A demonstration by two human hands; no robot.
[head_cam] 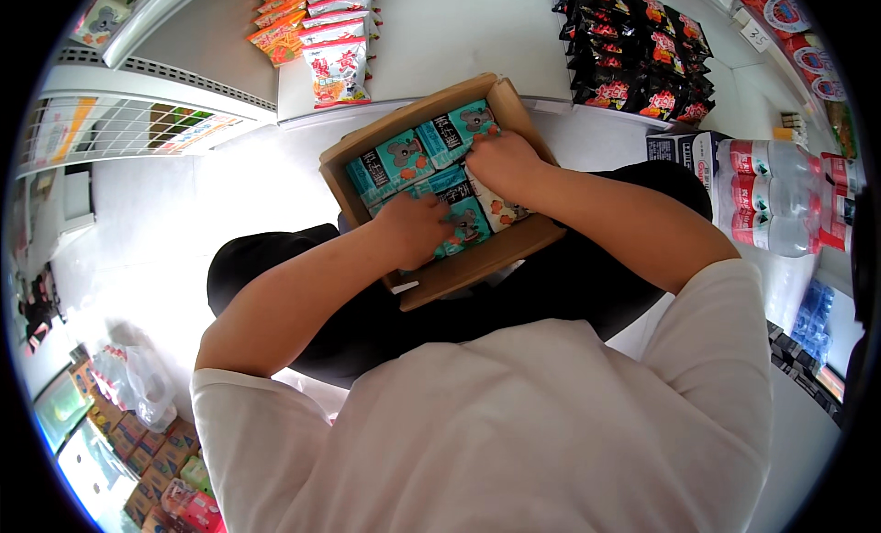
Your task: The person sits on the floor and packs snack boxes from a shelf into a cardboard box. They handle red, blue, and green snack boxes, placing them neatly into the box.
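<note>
An open cardboard box sits tilted by my knees, in front of the shelf. Inside it lie teal snack packets printed with a cartoon koala and writing, set side by side. A cream packet with a similar print lies at the box's right side. My left hand rests over the teal packets at the near left, its fingers apart. On the far right side of the box, my right hand is at the upper end of the cream packet, fingers curled. Its fingertips are partly hidden, so a firm grip cannot be made out.
Ahead, a white shelf carries white and red snack bags, orange bags and black bags. Shrink-wrapped bottles stand at right beside a dark carton. A wire rack is at left; stacked cartons lie behind.
</note>
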